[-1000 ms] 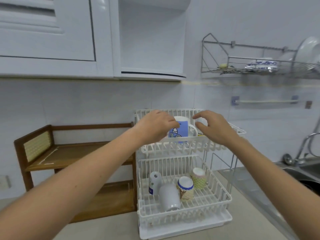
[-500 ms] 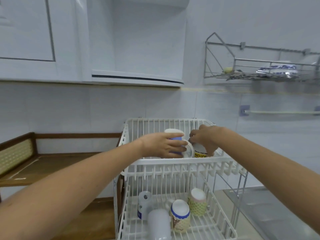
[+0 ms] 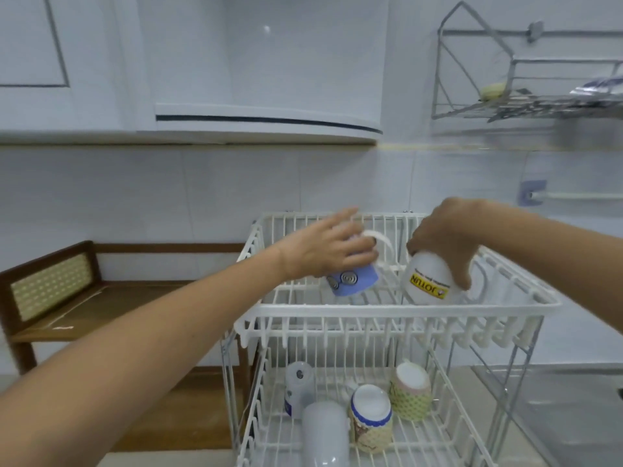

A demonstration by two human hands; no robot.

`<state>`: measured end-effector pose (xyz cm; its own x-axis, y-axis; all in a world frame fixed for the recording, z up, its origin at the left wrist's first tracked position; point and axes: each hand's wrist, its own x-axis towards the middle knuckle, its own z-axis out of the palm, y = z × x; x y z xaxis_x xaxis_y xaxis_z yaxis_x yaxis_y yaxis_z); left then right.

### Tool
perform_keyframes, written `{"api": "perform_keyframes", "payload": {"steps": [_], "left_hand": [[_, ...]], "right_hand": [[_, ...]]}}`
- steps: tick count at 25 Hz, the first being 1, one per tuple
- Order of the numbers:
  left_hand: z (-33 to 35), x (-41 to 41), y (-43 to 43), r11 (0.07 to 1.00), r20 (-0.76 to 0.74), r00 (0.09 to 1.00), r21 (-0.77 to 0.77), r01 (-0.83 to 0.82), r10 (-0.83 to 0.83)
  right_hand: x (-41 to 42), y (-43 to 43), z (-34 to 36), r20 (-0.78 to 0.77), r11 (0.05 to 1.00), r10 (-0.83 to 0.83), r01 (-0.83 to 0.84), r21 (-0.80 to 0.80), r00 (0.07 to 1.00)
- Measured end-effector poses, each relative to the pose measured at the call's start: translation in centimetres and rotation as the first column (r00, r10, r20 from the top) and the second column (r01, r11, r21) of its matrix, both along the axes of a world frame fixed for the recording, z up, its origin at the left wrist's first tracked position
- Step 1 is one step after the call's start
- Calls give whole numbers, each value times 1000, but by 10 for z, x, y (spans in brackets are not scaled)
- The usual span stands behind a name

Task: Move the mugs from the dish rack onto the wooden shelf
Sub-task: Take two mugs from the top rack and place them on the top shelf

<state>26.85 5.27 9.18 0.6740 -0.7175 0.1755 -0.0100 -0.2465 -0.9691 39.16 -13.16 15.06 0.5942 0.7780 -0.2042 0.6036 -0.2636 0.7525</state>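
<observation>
My left hand [image 3: 332,249] grips a blue mug [image 3: 350,283] with spiral marks, held upside down and tilted in the top tier of the white dish rack [image 3: 397,310]. My right hand [image 3: 445,237] is closed over the base of an upside-down white mug [image 3: 426,281] with a yellow label, in the same tier. Several more mugs stand upside down in the lower tier: a plain white one [image 3: 325,433], a patterned one [image 3: 371,416], a green-checked one [image 3: 411,385] and a small white one [image 3: 298,385]. The wooden shelf [image 3: 87,305] stands left of the rack.
White wall cabinets [image 3: 188,69] hang above. A metal wire wall rack [image 3: 526,92] with small items is at the upper right. A steel sink surround [image 3: 559,409] lies right of the dish rack. The shelf has a lower board [image 3: 175,419] too.
The view has moved closer. Both hands have closed on the two top-tier mugs; the blue mug and the white mug are now tilted and lifted off the rack wires.
</observation>
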Motion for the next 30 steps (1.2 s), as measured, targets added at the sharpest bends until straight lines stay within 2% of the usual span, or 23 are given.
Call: {"api": "perform_keyframes", "payload": {"steps": [2,4,7,9,11,13,16,21,23,26,28,30], "left_hand": [[9,-16,7,978,115,993,-209,-9,34],[20,-36,17,898,224,972,-439,38,69],[29,-70,36,707,349,928,-688,162,127],[26,-95,53,583,376,916,-780,229,143],[16,-120,73,497,390,907,-826,266,161],[0,-145,93,426,406,895,-853,301,182],[-26,-179,123,271,414,875,-898,347,252],[-59,-226,174,-27,290,885,-947,321,365],[-66,-235,196,-156,223,871,-935,317,437],[-81,-239,233,-347,69,866,-898,269,495],[-93,-240,255,-452,63,875,-837,308,481],[-103,-237,272,-550,72,877,-753,360,476]], "right_hand": [[5,-5,8,-76,984,-2,15,175,997],[12,-8,10,-174,918,57,16,396,983],[12,-5,3,-406,660,295,122,741,865],[-2,9,-6,-450,460,475,223,860,756],[-26,27,-13,-477,328,616,346,879,627],[-51,49,-19,-471,271,711,415,869,522],[-88,82,-25,-443,235,792,461,856,420],[-166,141,-27,-372,197,877,480,855,304],[-195,171,-30,-335,152,899,516,843,283],[-232,222,-43,-329,63,900,662,747,285],[-252,255,-57,-346,-29,870,738,674,350],[-261,283,-76,-350,-130,822,746,654,450]]}}
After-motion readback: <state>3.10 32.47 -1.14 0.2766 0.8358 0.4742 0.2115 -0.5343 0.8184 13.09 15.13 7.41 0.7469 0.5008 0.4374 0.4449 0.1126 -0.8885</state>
